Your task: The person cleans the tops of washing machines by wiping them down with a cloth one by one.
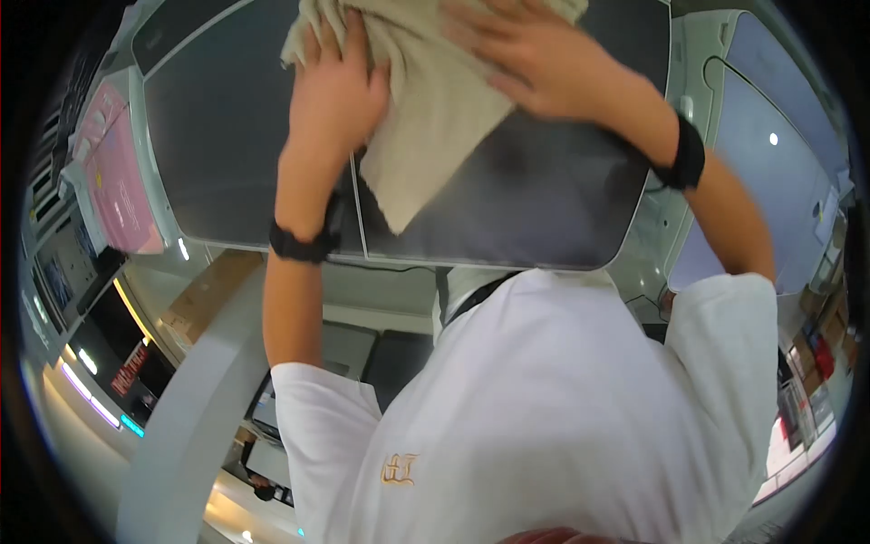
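A beige cloth (426, 118) lies creased over a dark glossy panel (507, 199) with a pale rim, one corner pointing toward my body. On the cloth's left side my left hand (340, 95) rests palm down, its fingers spread over the folds. My right hand (535, 59) lies over the cloth's right part, fingers apart and slightly blurred, with its thumb near the cloth's edge. Neither hand grips the cloth in a visible fist. Black bands circle both wrists. The cloth's far end is cut off by the top of the view.
A pink-fronted appliance (122, 181) stands at the left, and a pale bluish appliance (761, 172) at the right. A thin seam divides the dark panel. Below it are a cable, a cardboard box (208, 295) and a white curved column (195, 417).
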{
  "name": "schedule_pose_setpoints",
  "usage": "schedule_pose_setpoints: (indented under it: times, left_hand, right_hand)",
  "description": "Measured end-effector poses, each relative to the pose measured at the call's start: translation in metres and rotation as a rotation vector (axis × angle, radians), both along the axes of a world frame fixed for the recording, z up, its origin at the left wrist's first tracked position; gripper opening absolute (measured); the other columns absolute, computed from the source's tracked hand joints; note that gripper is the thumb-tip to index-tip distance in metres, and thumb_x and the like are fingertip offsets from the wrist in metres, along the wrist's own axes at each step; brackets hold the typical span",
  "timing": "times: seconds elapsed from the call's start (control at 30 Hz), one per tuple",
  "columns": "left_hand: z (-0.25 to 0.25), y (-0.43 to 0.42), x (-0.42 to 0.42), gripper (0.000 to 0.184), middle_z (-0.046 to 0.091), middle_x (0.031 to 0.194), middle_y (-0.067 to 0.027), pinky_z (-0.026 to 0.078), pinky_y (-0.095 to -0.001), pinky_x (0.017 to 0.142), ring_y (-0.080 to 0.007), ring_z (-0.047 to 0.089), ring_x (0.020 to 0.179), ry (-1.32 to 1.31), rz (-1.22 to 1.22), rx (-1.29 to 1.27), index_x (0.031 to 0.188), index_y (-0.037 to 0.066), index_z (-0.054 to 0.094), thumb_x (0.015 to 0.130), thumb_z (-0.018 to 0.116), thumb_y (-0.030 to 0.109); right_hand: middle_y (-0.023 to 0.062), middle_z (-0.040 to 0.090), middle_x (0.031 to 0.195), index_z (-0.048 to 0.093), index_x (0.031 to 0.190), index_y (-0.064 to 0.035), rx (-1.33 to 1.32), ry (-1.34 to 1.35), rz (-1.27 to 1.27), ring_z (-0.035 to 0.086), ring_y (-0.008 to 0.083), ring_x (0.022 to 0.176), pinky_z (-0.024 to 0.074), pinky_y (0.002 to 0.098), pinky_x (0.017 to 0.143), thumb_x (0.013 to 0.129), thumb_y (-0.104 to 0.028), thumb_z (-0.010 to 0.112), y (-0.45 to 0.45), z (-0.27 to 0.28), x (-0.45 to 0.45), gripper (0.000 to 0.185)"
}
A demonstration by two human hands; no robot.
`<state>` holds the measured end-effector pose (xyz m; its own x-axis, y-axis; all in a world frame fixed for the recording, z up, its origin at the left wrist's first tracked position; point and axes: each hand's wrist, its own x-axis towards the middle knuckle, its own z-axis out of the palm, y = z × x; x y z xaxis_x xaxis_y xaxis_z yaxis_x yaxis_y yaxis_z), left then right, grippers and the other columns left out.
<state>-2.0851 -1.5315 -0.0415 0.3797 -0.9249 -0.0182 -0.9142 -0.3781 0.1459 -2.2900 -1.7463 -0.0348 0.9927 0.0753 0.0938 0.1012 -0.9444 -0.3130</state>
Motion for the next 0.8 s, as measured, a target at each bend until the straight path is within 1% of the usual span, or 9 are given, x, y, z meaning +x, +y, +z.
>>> schedule_pose_setpoints:
  times: [0.07, 0.17, 0.27, 0.33, 0.43, 0.5, 0.63, 0.7, 0.8]
  left_hand:
    - [0.009, 0.0, -0.011, 0.073, 0.037, 0.165, -0.0307, 0.033, -0.0584, 0.123, -0.0513, 0.03, 0.155, -0.008, -0.063, 0.014, 0.161, 0.001, 0.04, 0.099, 0.062, 0.035]
    - [0.021, 0.017, -0.019, 0.072, 0.038, 0.165, -0.029, 0.033, -0.0593, 0.123, -0.0505, 0.03, 0.155, 0.038, -0.201, 0.061, 0.159, 0.002, 0.042, 0.097, 0.066, 0.03]
    - [0.029, 0.007, -0.002, 0.069, 0.039, 0.164, -0.0289, 0.034, -0.0597, 0.123, -0.0496, 0.029, 0.156, 0.088, -0.288, 0.061, 0.158, 0.003, 0.045, 0.097, 0.066, 0.028]
    - [0.026, -0.016, 0.019, 0.064, 0.039, 0.162, -0.0311, 0.034, -0.0592, 0.123, -0.0493, 0.027, 0.156, 0.109, -0.352, 0.0, 0.157, 0.003, 0.047, 0.101, 0.062, 0.03]
    - [0.008, -0.055, 0.051, 0.067, 0.038, 0.165, -0.0277, 0.032, -0.0599, 0.124, -0.0465, 0.027, 0.158, 0.113, -0.453, -0.121, 0.159, 0.005, 0.045, 0.1, 0.062, 0.032]
    - [0.001, -0.059, 0.051, 0.068, 0.038, 0.166, -0.0265, 0.03, -0.0595, 0.125, -0.0449, 0.027, 0.158, 0.088, -0.45, -0.134, 0.159, 0.006, 0.044, 0.1, 0.061, 0.034]
    - [-0.01, -0.061, 0.054, 0.069, 0.039, 0.167, -0.0241, 0.029, -0.0575, 0.126, -0.0413, 0.029, 0.158, 0.109, -0.444, -0.226, 0.16, 0.007, 0.044, 0.099, 0.061, 0.034]
    - [-0.013, -0.052, 0.061, 0.071, 0.041, 0.166, -0.0239, 0.032, -0.0566, 0.125, -0.0404, 0.031, 0.158, 0.124, -0.463, -0.275, 0.161, 0.008, 0.042, 0.099, 0.061, 0.034]
    - [-0.012, -0.028, 0.071, 0.071, 0.042, 0.165, -0.0236, 0.033, -0.0561, 0.125, -0.0403, 0.033, 0.157, 0.1, -0.459, -0.221, 0.162, 0.009, 0.042, 0.099, 0.061, 0.035]
  right_hand:
    - [0.0129, 0.045, 0.166, 0.053, 0.155, -0.0132, 0.024, 0.021, -0.006, 0.034, 0.0366, 0.158, 0.0275, 0.0569, 0.127, 0.094, -0.013, 0.066, 0.015, 0.005, -0.023, 0.063]
    - [0.0111, 0.042, 0.168, 0.049, 0.158, -0.0148, 0.17, 0.149, -0.071, 0.034, 0.0363, 0.157, 0.0307, 0.0591, 0.125, 0.089, -0.014, 0.071, 0.029, 0.026, -0.062, 0.073]
    - [0.0105, 0.042, 0.167, 0.05, 0.156, -0.0131, 0.071, 0.148, -0.191, 0.036, 0.038, 0.156, 0.0323, 0.0606, 0.124, 0.09, -0.017, 0.07, 0.017, 0.024, -0.07, 0.069]
    - [0.0113, 0.041, 0.167, 0.051, 0.155, -0.0121, 0.016, 0.092, -0.308, 0.035, 0.0399, 0.156, 0.0319, 0.0607, 0.124, 0.091, -0.02, 0.07, 0.006, 0.02, -0.052, 0.067]
    - [0.012, 0.04, 0.167, 0.051, 0.155, -0.0101, -0.1, 0.015, -0.479, 0.033, 0.0425, 0.156, 0.031, 0.0606, 0.124, 0.092, -0.022, 0.069, 0.022, 0.011, -0.008, 0.066]
    - [0.0127, 0.039, 0.168, 0.05, 0.155, -0.0072, -0.157, -0.022, -0.568, 0.03, 0.0449, 0.157, 0.0296, 0.0604, 0.125, 0.093, -0.026, 0.068, 0.043, -0.001, 0.012, 0.067]
    - [0.0131, 0.038, 0.169, 0.048, 0.156, -0.0064, -0.196, -0.012, -0.656, 0.03, 0.0446, 0.157, 0.0299, 0.059, 0.125, 0.094, -0.032, 0.066, 0.057, -0.003, 0.03, 0.069]
    - [0.0141, 0.037, 0.169, 0.046, 0.157, -0.0068, -0.199, 0.03, -0.671, 0.03, 0.0452, 0.156, 0.03, 0.059, 0.125, 0.094, -0.03, 0.065, 0.059, -0.002, 0.033, 0.07]
    - [0.016, 0.033, 0.171, 0.042, 0.16, -0.0078, -0.201, 0.075, -0.697, 0.032, 0.0479, 0.155, 0.0302, 0.0609, 0.124, 0.095, -0.028, 0.064, 0.079, 0.003, 0.041, 0.072]
